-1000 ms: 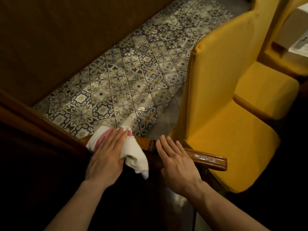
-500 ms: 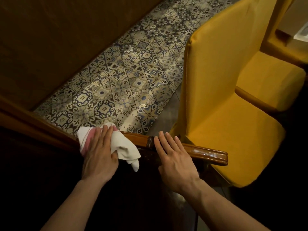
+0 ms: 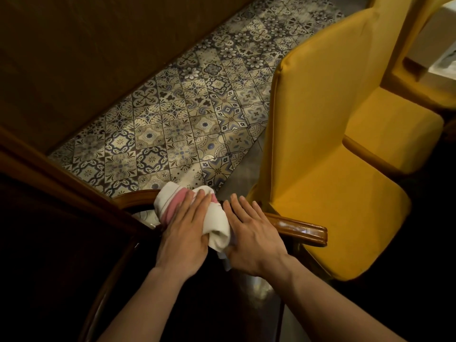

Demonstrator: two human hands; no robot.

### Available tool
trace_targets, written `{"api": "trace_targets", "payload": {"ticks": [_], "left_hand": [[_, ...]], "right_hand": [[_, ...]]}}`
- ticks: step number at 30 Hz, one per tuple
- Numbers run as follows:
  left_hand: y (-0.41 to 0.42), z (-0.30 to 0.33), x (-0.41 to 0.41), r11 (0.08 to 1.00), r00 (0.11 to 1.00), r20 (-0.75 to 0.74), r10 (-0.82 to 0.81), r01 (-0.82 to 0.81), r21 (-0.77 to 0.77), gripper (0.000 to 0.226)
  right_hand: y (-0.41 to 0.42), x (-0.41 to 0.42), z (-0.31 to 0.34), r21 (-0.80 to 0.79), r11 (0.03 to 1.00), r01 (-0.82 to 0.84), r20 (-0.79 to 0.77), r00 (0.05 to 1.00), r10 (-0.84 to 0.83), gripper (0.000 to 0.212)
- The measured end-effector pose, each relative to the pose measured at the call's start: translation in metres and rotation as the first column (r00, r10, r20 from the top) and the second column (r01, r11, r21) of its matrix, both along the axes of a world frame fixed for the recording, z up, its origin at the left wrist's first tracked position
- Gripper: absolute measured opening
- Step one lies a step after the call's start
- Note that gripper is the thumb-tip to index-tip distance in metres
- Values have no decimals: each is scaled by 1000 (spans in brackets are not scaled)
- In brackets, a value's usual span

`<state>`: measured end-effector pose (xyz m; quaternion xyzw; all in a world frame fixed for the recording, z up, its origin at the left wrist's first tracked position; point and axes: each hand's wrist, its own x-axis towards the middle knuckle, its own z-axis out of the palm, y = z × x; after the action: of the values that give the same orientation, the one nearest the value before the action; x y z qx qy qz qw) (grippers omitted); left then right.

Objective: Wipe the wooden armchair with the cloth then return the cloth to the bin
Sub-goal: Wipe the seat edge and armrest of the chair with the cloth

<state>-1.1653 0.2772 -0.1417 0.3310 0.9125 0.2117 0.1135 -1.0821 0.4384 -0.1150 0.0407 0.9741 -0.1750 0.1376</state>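
Observation:
The wooden armchair's glossy armrest (image 3: 304, 229) runs across the lower middle, its rounded end pointing right. A white cloth with pink stripes (image 3: 170, 202) lies bunched over the armrest. My left hand (image 3: 183, 234) presses flat on the cloth, fingers together, gripping it against the wood. Just right of the cloth, my right hand (image 3: 254, 239) rests flat on the armrest, fingers spread, touching the cloth's hanging end. The chair's dark seat and back fill the lower left in shadow. No bin is in view.
A yellow upholstered chair (image 3: 328, 154) stands close on the right, with a second yellow chair (image 3: 394, 129) behind it. Patterned floor tiles (image 3: 187, 124) lie beyond the armrest. A dark wooden wall panel (image 3: 81, 58) closes off the upper left.
My left hand slid the cloth left along the armrest, then right until it meets my right hand. The right hand stayed on the armrest.

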Motion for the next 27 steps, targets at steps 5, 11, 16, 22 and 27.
{"api": "trace_targets", "payload": {"ticks": [5, 11, 16, 22, 27], "left_hand": [[3, 17, -2, 997, 992, 121, 31, -39, 63, 76], [7, 43, 29, 931, 943, 322, 82, -188, 313, 65], [28, 66, 32, 866, 938, 310, -154, -23, 499, 76], [56, 43, 11, 991, 999, -52, -3, 10, 136, 57], [76, 4, 28, 990, 991, -33, -133, 132, -48, 68]], "right_hand": [[2, -12, 15, -162, 982, 98, 136, 988, -77, 99], [-4, 12, 36, -663, 732, 154, -44, 969, -243, 95], [20, 34, 52, -638, 759, 132, -317, 853, -415, 74], [53, 64, 47, -194, 914, 356, -501, 765, -404, 70], [51, 72, 12, 49, 964, 260, -376, 899, -223, 79]]}}
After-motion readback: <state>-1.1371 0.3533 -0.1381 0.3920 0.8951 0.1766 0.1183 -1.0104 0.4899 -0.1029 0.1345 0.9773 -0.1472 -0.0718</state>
